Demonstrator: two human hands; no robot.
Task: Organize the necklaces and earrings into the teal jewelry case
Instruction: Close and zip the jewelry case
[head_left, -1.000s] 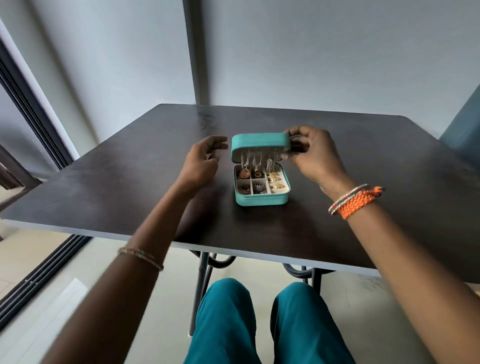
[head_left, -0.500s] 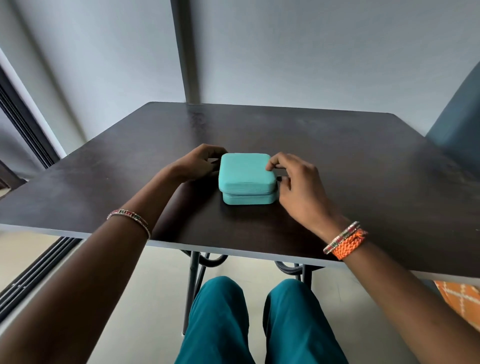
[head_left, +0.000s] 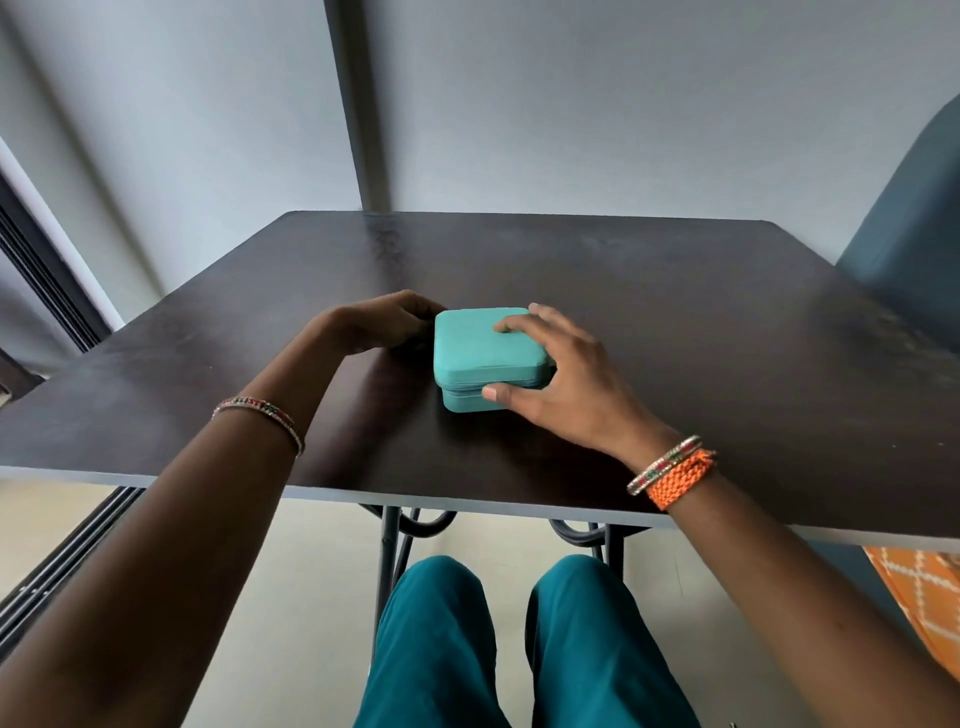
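Observation:
The teal jewelry case (head_left: 480, 348) lies closed near the middle of the dark table (head_left: 701, 322), so no necklaces or earrings show. My right hand (head_left: 569, 382) grips its right front corner, with fingers lying across the lid and the thumb pressed on the front seam. My left hand (head_left: 376, 325) rests on the table with its curled fingers against the case's back left corner; the fingertips are partly hidden behind the case.
A blue-grey chair back (head_left: 909, 234) stands at the table's right side, above an orange patterned cloth (head_left: 924, 603). A dark sliding-door frame (head_left: 47, 280) runs along the left. My knees in teal trousers (head_left: 519, 649) sit under the near table edge.
One second ago the lid stood open over the jewelry in the compartments; it has come down and the case is closed. My right hand has since slid onto the lid and front seam.

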